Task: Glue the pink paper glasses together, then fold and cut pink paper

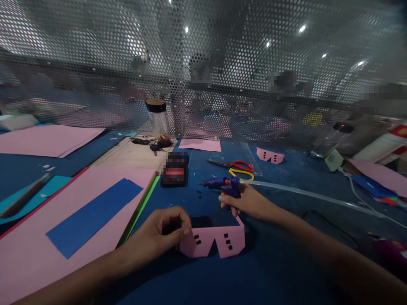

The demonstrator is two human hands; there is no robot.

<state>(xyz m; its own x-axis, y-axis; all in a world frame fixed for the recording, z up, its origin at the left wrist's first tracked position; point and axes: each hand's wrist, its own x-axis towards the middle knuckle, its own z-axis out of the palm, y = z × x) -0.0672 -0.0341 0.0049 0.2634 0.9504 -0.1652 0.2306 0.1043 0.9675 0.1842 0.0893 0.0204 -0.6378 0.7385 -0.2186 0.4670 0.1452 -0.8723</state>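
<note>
Between thumb and fingers, my left hand (pixel 162 228) pinches the left corner of pink paper glasses (pixel 214 239). Small black squares mark both sides of the glasses, and a notch is cut at the nose. A folded side piece shows at their right end. My right hand (pixel 237 201) is wrapped around a blue glue gun (pixel 219 183), just above and behind the glasses, with its nozzle pointing left. A long clear glue stick (pixel 299 189) runs out of the gun's back to the right. Behind the gun lie scissors (pixel 240 168) with red and yellow handles.
A dark box (pixel 174 169) stands beyond my left hand. Pink sheets with a blue strip (pixel 93 216) lie left. A second pair of pink glasses (pixel 270 155) rests behind the scissors. Jars, including a lidded one (pixel 158 120), stand near a perforated metal screen (pixel 206 63). A cord lies right.
</note>
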